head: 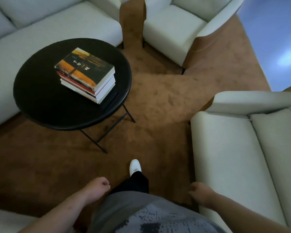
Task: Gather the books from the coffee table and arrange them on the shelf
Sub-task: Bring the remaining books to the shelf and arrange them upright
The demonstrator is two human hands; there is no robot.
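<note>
The one view comes from a wide-angle camera on a standing person's head, facing forward and steeply down at the brown carpet point(158, 98). The person's own torso, left hand point(99, 185) and right hand point(198, 190) lie nearest, along the bottom edge. The round black bench point(40, 106) with its stack of books point(86, 73) sits farther ahead, up and left of centre. The lens bends the sofa point(233, 157) and armchair point(175, 29) outward at the frame's edges.
</note>
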